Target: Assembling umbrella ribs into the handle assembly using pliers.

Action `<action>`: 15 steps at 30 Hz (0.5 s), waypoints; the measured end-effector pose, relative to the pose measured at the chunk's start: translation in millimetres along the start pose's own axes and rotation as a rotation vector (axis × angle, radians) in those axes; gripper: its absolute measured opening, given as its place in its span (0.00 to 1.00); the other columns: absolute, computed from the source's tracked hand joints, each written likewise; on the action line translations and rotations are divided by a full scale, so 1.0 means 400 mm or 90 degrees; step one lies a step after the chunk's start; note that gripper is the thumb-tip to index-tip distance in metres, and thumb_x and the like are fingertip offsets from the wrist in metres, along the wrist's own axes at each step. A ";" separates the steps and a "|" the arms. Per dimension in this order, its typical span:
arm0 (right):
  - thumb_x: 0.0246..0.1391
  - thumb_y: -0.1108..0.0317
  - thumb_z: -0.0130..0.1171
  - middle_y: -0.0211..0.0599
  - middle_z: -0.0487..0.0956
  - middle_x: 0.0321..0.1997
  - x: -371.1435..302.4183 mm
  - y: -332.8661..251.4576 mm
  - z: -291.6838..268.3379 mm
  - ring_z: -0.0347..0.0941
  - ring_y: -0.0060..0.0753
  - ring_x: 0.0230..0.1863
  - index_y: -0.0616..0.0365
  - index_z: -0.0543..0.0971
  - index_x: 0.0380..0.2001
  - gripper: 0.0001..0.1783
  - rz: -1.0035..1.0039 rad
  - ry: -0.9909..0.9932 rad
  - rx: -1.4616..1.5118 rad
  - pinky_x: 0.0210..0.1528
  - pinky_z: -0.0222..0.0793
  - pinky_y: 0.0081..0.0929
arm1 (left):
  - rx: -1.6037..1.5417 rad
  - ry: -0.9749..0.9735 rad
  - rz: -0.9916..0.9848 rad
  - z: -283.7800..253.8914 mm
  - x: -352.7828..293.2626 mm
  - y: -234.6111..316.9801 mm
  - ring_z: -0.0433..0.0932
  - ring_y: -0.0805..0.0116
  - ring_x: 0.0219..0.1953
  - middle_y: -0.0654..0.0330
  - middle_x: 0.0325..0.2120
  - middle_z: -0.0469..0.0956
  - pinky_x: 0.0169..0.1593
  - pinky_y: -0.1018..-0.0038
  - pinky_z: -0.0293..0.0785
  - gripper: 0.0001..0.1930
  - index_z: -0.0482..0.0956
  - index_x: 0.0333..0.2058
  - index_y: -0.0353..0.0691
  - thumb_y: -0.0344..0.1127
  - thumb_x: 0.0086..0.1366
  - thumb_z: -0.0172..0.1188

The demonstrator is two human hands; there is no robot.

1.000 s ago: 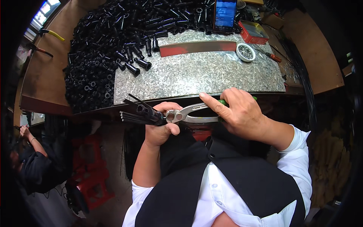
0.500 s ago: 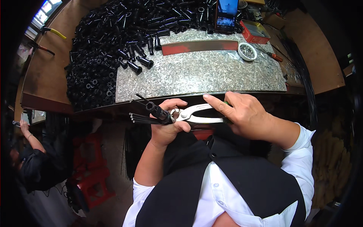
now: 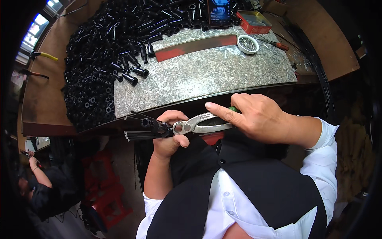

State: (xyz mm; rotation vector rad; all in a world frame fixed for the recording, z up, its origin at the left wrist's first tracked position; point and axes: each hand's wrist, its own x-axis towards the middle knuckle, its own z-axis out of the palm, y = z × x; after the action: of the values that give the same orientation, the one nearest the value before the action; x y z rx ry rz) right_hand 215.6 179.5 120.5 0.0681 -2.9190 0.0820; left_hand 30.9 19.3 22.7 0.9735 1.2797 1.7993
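Observation:
My left hand (image 3: 166, 146) is wrapped round a black ribbed plastic sleeve (image 3: 155, 126) with an open round end. Several thin black rods (image 3: 137, 136) stick out leftward beside the sleeve. My right hand (image 3: 258, 119) grips metal end-cutting pincers (image 3: 197, 124) by their handles, of which a bit of green shows. Its index finger lies stretched along the upper handle. The rounded jaws meet the sleeve's right end, between my left thumb and fingers. Whatever the jaws pinch is too small to make out.
Ahead is a speckled stone slab (image 3: 207, 71) with a curved red-and-black strip (image 3: 195, 47) on it. A white bowl of small metal bits (image 3: 247, 44), red box (image 3: 253, 22), screwdriver (image 3: 279, 46) and phone (image 3: 219, 14) stand beyond. Black parts (image 3: 107, 47) heap left; a co-worker (image 3: 43, 183) sits lower left.
The bench has shifted left and tilted in view. My left hand, the sleeve and the pincers appear slightly further left and lower. Both grips stay the same.

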 end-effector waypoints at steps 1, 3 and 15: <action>0.44 0.72 0.56 0.32 0.64 0.22 -0.001 -0.001 0.000 0.65 0.29 0.19 0.54 0.68 0.59 0.34 -0.008 0.010 -0.005 0.19 0.63 0.24 | 0.022 0.003 0.005 0.004 -0.001 0.001 0.68 0.81 0.21 0.65 0.24 0.71 0.24 0.85 0.61 0.39 0.71 0.34 0.34 0.66 0.37 0.70; 0.45 0.72 0.54 0.32 0.63 0.22 -0.002 -0.005 0.001 0.64 0.28 0.18 0.54 0.68 0.59 0.33 -0.013 0.021 -0.006 0.18 0.62 0.23 | -0.029 -0.012 0.036 -0.006 -0.005 -0.010 0.68 0.81 0.25 0.67 0.23 0.73 0.29 0.83 0.64 0.20 0.75 0.30 0.35 0.40 0.45 0.75; 0.43 0.68 0.64 0.43 0.71 0.32 0.010 0.050 0.039 0.72 0.47 0.33 0.55 0.61 0.62 0.41 0.034 -0.213 0.406 0.35 0.69 0.37 | -0.036 -0.086 0.007 -0.026 0.011 -0.016 0.64 0.84 0.20 0.68 0.18 0.70 0.24 0.85 0.58 0.32 0.70 0.42 0.28 0.48 0.49 0.71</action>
State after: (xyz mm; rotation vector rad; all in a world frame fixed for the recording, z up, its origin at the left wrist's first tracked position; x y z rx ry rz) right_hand 207.2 198.4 105.3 0.1128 -3.0847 1.1016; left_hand 20.5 20.2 15.1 1.0545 1.1365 1.7376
